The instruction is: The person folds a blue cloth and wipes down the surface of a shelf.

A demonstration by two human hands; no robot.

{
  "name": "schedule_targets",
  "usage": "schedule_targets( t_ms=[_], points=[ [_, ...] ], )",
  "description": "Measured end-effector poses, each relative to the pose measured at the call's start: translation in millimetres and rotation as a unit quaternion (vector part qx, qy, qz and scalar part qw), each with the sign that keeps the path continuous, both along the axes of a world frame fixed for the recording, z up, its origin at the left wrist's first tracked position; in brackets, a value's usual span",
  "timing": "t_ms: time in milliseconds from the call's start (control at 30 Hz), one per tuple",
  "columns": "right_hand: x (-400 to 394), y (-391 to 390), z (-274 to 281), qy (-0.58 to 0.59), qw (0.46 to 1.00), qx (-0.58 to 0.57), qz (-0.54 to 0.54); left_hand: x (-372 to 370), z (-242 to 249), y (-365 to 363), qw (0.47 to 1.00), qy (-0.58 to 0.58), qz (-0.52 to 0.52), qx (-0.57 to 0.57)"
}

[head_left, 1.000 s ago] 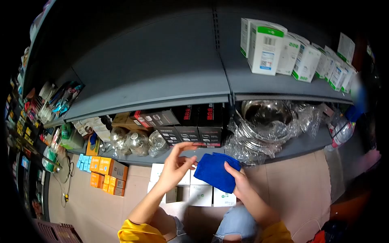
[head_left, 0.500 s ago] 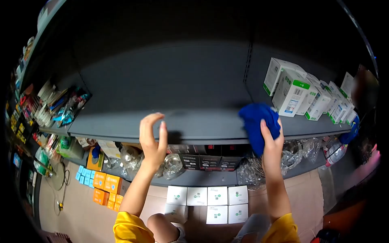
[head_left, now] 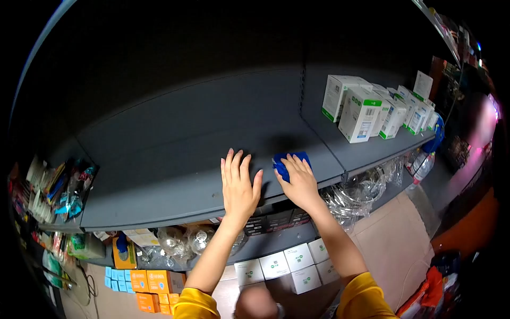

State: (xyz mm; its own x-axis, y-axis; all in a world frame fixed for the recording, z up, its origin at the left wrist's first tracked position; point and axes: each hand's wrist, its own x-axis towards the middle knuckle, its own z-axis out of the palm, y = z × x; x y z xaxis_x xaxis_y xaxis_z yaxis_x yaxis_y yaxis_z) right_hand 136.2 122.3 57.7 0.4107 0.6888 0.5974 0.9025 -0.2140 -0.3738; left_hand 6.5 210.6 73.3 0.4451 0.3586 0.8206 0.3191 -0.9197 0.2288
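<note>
My right hand (head_left: 298, 182) presses a folded blue cloth (head_left: 292, 159) onto the dark grey shelf (head_left: 159, 181), close to its front edge. The fingers lie over the cloth, and part of it shows beyond them and on the thumb side. To the left, my left hand (head_left: 238, 186) is open, with its fingers spread over the shelf's front part and nothing in it. Both forearms reach forward from yellow sleeves.
White-and-green boxes (head_left: 361, 114) stand at the shelf's right; packaged goods (head_left: 69, 186) crowd its left. Below are plastic-wrapped metal items (head_left: 353, 196). White boxes (head_left: 274, 265), orange boxes (head_left: 164, 280) and small blue boxes (head_left: 119, 280) sit on the floor (head_left: 382, 234).
My right hand has brought the cloth down and leftward onto the shelf. My left hand has moved right and its curled fingers have straightened. The view has turned right.
</note>
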Motion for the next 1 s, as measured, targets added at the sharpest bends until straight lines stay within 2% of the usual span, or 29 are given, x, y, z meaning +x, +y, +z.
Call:
schedule_targets(
  t_ms=[67, 333, 433, 500, 567, 633, 833, 900, 1000],
  points=[
    [-1, 2, 0, -0.006, 0.999, -0.036, -0.013, -1, 0, 1, 1.000, 0.019, 0.017, -0.013],
    [-10, 4, -5, -0.021, 0.998, -0.020, -0.054, -4, 3, 0, 0.999, -0.001, -0.024, -0.047],
    [-24, 6, 1, -0.007, 1.000, -0.028, -0.011, -5, 2, 0, 0.998, -0.018, -0.040, -0.040],
    [-43, 12, 6, 0.024, 0.996, -0.052, 0.072, -3, 4, 1, 0.998, -0.009, -0.022, -0.050],
    [-51, 19, 1, 0.027, 0.990, -0.042, 0.129, -1, 0, 4, 0.993, -0.058, -0.010, -0.102],
    [-47, 15, 4, 0.006, 0.989, -0.046, 0.142, -2, 0, 4, 0.985, -0.085, -0.004, -0.149],
    [-34, 12, 0, -0.032, 0.985, -0.048, 0.162, 0, 1, 2, 0.995, -0.042, 0.041, -0.082],
    [-27, 6, 0, -0.027, 0.989, -0.055, 0.138, -2, -1, 3, 0.995, -0.043, 0.057, -0.074],
    [-1, -7, -5, -0.019, 0.994, -0.060, 0.087, -1, 0, 4, 0.999, -0.016, 0.028, -0.022]
  ],
)
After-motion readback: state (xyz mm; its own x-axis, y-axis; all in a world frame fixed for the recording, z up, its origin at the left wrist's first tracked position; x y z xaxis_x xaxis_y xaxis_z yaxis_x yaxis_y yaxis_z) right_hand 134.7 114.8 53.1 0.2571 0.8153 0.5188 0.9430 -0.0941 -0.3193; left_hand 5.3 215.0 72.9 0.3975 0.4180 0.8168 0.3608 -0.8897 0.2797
